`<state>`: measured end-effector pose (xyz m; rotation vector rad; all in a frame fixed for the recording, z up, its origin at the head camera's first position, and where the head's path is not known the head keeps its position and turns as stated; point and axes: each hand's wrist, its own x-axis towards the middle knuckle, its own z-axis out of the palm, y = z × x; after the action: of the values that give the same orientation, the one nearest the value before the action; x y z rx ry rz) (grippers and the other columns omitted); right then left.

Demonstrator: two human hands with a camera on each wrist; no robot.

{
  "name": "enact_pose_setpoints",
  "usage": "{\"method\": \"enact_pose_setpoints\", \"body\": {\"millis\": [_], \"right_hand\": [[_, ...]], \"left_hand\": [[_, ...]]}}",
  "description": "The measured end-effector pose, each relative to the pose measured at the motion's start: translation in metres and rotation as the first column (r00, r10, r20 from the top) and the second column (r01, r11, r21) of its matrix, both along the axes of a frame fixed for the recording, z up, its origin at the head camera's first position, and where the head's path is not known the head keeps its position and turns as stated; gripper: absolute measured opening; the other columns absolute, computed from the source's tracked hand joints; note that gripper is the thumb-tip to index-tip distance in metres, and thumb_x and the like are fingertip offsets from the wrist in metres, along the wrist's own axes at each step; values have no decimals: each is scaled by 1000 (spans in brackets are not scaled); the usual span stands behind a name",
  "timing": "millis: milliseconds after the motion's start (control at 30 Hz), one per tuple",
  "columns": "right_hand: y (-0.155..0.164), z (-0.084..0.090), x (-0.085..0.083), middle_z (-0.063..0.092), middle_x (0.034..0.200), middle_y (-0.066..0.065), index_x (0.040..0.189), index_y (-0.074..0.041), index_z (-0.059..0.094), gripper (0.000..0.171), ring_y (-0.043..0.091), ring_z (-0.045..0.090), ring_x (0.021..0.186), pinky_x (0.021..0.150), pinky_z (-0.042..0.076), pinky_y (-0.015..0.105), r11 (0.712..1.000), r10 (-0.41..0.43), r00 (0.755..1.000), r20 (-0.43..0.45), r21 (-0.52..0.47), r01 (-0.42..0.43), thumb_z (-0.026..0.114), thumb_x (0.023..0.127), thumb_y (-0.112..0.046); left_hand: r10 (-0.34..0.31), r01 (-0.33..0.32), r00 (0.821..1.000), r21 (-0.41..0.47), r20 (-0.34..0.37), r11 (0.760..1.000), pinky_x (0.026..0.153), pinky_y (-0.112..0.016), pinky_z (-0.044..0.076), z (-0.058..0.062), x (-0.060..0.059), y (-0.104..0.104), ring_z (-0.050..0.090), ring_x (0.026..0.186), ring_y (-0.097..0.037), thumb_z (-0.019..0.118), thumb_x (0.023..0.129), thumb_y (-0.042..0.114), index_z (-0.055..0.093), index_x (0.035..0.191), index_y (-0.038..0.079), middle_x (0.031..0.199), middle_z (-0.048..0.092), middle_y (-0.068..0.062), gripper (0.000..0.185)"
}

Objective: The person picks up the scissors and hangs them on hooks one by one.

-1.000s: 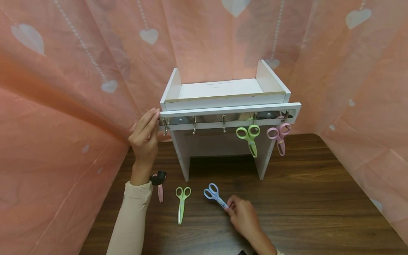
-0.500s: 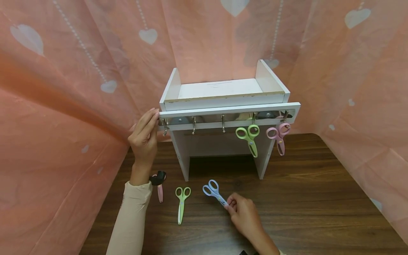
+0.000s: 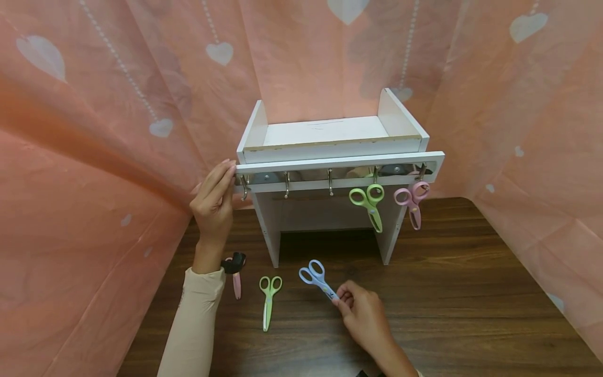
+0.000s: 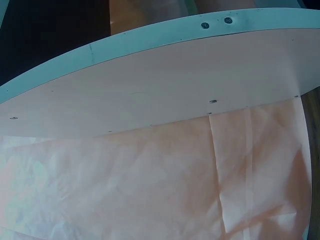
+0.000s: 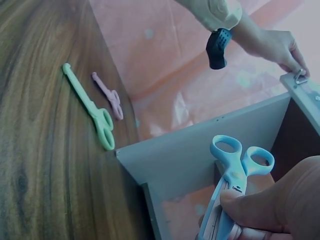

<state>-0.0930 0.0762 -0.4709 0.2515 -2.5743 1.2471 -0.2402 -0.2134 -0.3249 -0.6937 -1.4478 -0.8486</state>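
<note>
Blue scissors (image 3: 324, 286) are held in front of the white shelf unit (image 3: 332, 142), handles pointing away from the right hand (image 3: 365, 314), whose thumb and fingers pinch the blade end; the blade tips are covered by that grip. The left hand (image 3: 213, 204) touches the left end of the hook rail (image 3: 301, 166); its thumb is obscured, so whether it pinches cannot be told. Pink scissors (image 3: 237, 286) on the table (image 3: 461, 293) are partly hidden by a black wrist device (image 3: 234, 263) in the head view; the right forearm is cut off at the lower edge.
</note>
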Motion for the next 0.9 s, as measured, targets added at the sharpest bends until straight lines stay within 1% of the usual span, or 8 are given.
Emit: {"method": "enact_pose_setpoints", "body": {"millis": [200, 467, 567, 667, 800, 900], "right_hand": [[0, 7, 2, 61, 69, -10, 79, -16, 65, 26, 0, 52, 60, 54, 49, 19, 1000, 4, 1000, -23, -17, -4, 86, 77, -2], [2, 16, 1, 63, 70, -8, 80, -13, 65, 27, 1, 56, 61, 53, 53, 19, 998, 22, 994, -107, -56, -28, 86, 76, 3], [3, 20, 0, 63, 70, -9, 80, -13, 65, 27, 0, 57, 61, 52, 53, 20, 997, 24, 991, -132, -68, -33, 86, 76, 4], [4, 25, -1, 63, 70, -8, 80, -13, 65, 28, 0, 56, 61, 51, 53, 21, 997, 25, 988, -154, -74, -36, 86, 76, 5], [5, 31, 0, 63, 70, -8, 81, -12, 65, 28, 0, 56, 60, 51, 53, 21, 996, 24, 985, -170, -79, -38, 86, 75, 5], [6, 35, 0, 63, 70, -8, 80, -13, 65, 28, 0, 56, 60, 51, 52, 20, 996, 24, 984, -175, -82, -39, 86, 75, 6]], "left_hand": [[-2, 2, 1000, 3, -6, 1000, 97, -43, 57, -1, -2, 0, 70, 107, -37, 73, 81, -20, 77, 109, -3, 113, 74, -20, 33], [7, -7, 1000, -5, 1, 1000, 97, -43, 57, 0, 0, 0, 70, 108, -36, 72, 82, -19, 77, 110, -2, 115, 74, -18, 33], [8, -8, 1000, -4, 0, 1000, 97, -43, 57, 1, 0, 1, 70, 108, -36, 72, 83, -18, 77, 110, -2, 116, 74, -16, 32], [12, -12, 1000, -4, 0, 1000, 97, -42, 57, 2, -1, 1, 70, 108, -36, 72, 83, -18, 77, 110, -2, 115, 74, -17, 32], [10, -10, 1000, 0, -3, 1000, 97, -42, 57, 1, -1, 1, 70, 107, -36, 72, 81, -20, 77, 108, -4, 113, 74, -19, 32], [5, -5, 1000, 2, -7, 1000, 97, -42, 57, 0, 0, 1, 70, 107, -37, 72, 80, -21, 77, 107, -4, 113, 74, -18, 33]]}}
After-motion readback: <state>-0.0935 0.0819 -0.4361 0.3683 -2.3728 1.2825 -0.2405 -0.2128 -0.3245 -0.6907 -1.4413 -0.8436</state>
